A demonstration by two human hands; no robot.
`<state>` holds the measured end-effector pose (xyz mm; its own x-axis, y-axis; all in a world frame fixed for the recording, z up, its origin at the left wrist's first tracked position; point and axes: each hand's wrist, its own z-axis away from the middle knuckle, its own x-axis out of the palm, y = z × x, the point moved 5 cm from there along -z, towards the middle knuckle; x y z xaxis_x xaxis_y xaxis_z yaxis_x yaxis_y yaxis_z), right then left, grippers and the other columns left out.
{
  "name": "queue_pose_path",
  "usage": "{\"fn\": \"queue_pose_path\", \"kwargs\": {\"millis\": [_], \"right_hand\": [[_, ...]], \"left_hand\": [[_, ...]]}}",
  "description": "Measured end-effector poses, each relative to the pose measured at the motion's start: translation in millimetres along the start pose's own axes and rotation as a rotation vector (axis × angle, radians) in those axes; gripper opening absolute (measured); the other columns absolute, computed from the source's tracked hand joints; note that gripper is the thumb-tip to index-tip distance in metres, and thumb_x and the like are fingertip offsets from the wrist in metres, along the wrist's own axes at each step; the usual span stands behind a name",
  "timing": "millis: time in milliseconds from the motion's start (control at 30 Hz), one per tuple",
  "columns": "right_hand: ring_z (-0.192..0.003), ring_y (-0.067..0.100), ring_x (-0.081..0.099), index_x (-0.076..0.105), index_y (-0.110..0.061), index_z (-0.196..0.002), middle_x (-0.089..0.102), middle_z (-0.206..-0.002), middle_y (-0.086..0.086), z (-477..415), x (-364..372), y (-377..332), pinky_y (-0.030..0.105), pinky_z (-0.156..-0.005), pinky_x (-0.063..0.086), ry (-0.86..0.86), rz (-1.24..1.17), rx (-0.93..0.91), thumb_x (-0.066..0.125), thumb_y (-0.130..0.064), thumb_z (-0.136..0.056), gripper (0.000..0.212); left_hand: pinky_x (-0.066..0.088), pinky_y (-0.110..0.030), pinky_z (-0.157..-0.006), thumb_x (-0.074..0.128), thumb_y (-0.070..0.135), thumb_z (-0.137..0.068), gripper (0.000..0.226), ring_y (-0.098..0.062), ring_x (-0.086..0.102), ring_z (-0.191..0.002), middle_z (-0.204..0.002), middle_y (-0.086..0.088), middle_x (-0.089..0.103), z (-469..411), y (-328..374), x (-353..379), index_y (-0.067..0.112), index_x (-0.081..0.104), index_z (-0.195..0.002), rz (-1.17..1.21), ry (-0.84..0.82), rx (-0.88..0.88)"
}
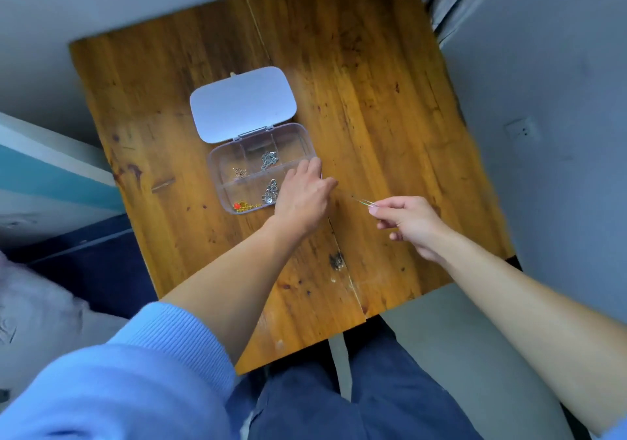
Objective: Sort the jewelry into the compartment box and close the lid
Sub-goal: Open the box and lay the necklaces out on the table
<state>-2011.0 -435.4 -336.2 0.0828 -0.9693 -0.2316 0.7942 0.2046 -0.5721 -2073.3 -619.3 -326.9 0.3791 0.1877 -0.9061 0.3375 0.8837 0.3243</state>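
Observation:
A clear compartment box (217, 164) lies on the wooden table with its white lid (241, 103) folded open behind it. Inside are a silver chain (269, 160), a small gold piece (240, 173), a silver cluster (270, 192) and a gold chain with a red bead (242, 206). My left hand (302, 198) rests over the box's right end, fingers curled at its rim. My right hand (407, 222) pinches one end of a thin chain (356, 198) that stretches toward my left hand.
The wooden table (373, 100) has a lengthwise seam and a dark knot (336, 260) near its front edge. Grey walls surround it, with a wall socket (522, 130) on the right. My legs in blue trousers are below the table's front edge.

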Motion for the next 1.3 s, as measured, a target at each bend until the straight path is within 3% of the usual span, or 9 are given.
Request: {"fn": "queue_pose_path", "kwargs": {"millis": [67, 133, 367, 533, 700, 833, 1000, 1167, 1300], "right_hand": [[-0.065, 0.004, 0.064, 0.075, -0.016, -0.093, 0.073, -0.084, -0.002, -0.5, -5.9, 4.3, 0.018, -0.048, 0.047, -0.039, -0.014, 0.015, 0.074, -0.02, -0.084, 0.011], [-0.065, 0.004, 0.064, 0.076, -0.016, -0.094, 0.073, -0.083, -0.002, -1.9, -11.6, 6.1, 0.018, -0.048, 0.047, -0.061, -0.025, 0.02, 0.073, -0.02, -0.084, 0.011], [-0.065, 0.008, 0.061, 0.075, -0.014, -0.094, 0.068, -0.077, 0.0, -3.3, -31.6, -2.0, 0.018, -0.044, 0.044, -0.042, -0.047, 0.048, 0.064, -0.016, -0.091, 0.011], [-0.059, 0.007, 0.059, 0.074, -0.012, -0.092, 0.065, -0.073, 0.0, -1.8, -39.0, -18.9, 0.018, -0.042, 0.042, -0.051, -0.047, 0.048, 0.063, -0.014, -0.091, 0.011], [-0.06, 0.008, 0.06, 0.074, -0.013, -0.091, 0.067, -0.074, 0.002, 2.8, -33.3, -28.0, 0.017, -0.044, 0.043, -0.09, 0.047, 0.032, 0.065, -0.011, -0.09, 0.009], [-0.064, 0.009, 0.061, 0.073, -0.013, -0.093, 0.069, -0.077, 0.002, 11.8, -13.8, -29.5, 0.017, -0.044, 0.044, -0.117, 0.167, -0.003, 0.065, -0.01, -0.09, 0.009], [-0.061, 0.01, 0.06, 0.072, -0.009, -0.091, 0.069, -0.077, 0.006, 32.5, 27.1, -22.3, 0.018, -0.046, 0.043, -0.152, 0.263, -0.022, 0.064, -0.005, -0.089, 0.008], [-0.06, 0.015, 0.063, 0.074, -0.005, -0.081, 0.072, -0.074, 0.01, 51.2, 72.7, 2.9, 0.021, -0.051, 0.043, -0.162, 0.363, -0.002, 0.072, -0.006, -0.083, 0.003], [-0.056, 0.011, 0.065, 0.074, -0.009, -0.07, 0.073, -0.069, 0.007, 68.7, 127.2, 32.3, 0.026, -0.061, 0.052, -0.207, 0.421, 0.036, 0.075, -0.009, -0.08, 0.01]], "left_hand": [[0.026, -0.036, -0.069, 0.049, 0.021, -0.095, 0.023, -0.032, 0.043, -0.1, -0.096, -0.008, 0.042, -2.7, -0.8, 3.4, 0.014, 0.07, -0.101, -0.034, 0.009, -0.003], [0.027, -0.036, -0.067, 0.051, 0.024, -0.095, 0.024, -0.032, 0.043, -0.098, -0.09, -0.006, 0.038, -2.2, -5.2, 3.3, 0.014, 0.073, -0.098, 0.002, 0.008, -0.019], [0.045, -0.04, -0.076, 0.052, 0.029, -0.097, 0.027, -0.027, 0.049, -0.099, -0.1, -0.009, 0.057, 18.5, -17.7, -21.6, 0.008, 0.068, -0.094, 0.309, 0.04, -0.22], [0.036, -0.032, -0.06, 0.05, 0.028, -0.098, 0.031, -0.022, 0.05, -0.072, -0.075, -0.006, 0.055, 44.0, -34.9, -37.3, 0.005, 0.063, -0.082, 0.686, -0.032, -0.476], [0.041, -0.036, -0.083, 0.048, 0.033, -0.099, 0.031, -0.019, 0.058, -0.09, -0.094, -0.006, 0.069, 82.1, -45.9, -45.5, 0.012, 0.063, -0.082, 1.116, -0.058, -0.711], [0.049, -0.034, -0.072, 0.046, 0.029, -0.101, 0.034, -0.021, 0.064, -0.065, -0.062, -0.003, 0.059, 115.1, -58.7, -52.7, 0.014, 0.054, -0.072, 1.285, -0.001, -0.804], [0.056, -0.031, -0.07, 0.061, 0.02, -0.094, 0.021, -0.019, 0.066, -0.067, -0.07, -0.009, 0.067, 154.5, -100.4, -61.0, 0.005, 0.069, -0.083, 1.122, 0.083, -0.873], [0.056, -0.028, -0.066, 0.07, 0.015, -0.087, 0.011, -0.02, 0.068, -0.071, -0.073, -0.009, 0.072, 178.8, -154.8, -59.7, 0.011, 0.073, -0.077, 0.89, 0.118, -0.887], [0.058, -0.036, -0.078, 0.07, 0.014, -0.086, 0.009, -0.021, 0.067, -0.082, -0.085, -0.009, 0.072, 182.5, -192.8, -52.8, 0.008, 0.075, -0.09, 0.702, 0.17, -0.875]]}}
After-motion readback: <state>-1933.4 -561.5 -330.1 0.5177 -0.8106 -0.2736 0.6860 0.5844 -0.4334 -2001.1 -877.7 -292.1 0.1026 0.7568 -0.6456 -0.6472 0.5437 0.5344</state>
